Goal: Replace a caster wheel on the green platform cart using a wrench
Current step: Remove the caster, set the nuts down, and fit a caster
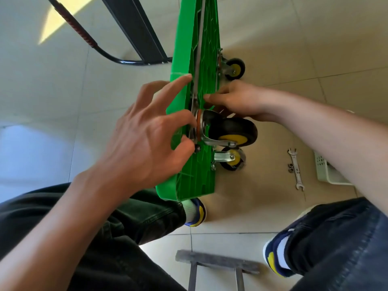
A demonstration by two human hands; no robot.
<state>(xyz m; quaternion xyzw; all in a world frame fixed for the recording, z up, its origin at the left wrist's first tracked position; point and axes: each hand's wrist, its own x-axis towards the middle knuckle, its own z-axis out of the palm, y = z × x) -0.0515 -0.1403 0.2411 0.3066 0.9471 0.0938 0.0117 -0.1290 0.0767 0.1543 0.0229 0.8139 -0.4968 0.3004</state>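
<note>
The green cart [204,66] stood on edge, three caster wheels [233,131] showing. Left hand [147,133] spread against its rim; right hand [235,99] seemingly pinched something behind the nearest wheel. One wrench [295,168] and two nuts [290,167] lay on the floor [262,38].

Bright, even daylight; a hard sunlit patch [60,19] lies on the floor [294,38] at far left, with a pale bluish sheen on the tiles at left. Soft shadows sit under the green cart [206,66] and beside the near shoes. Wide-angle bending curves straight lines toward the edges; the left hand [144,135] shows slight motion blur, the centre stays fairly sharp.
</note>
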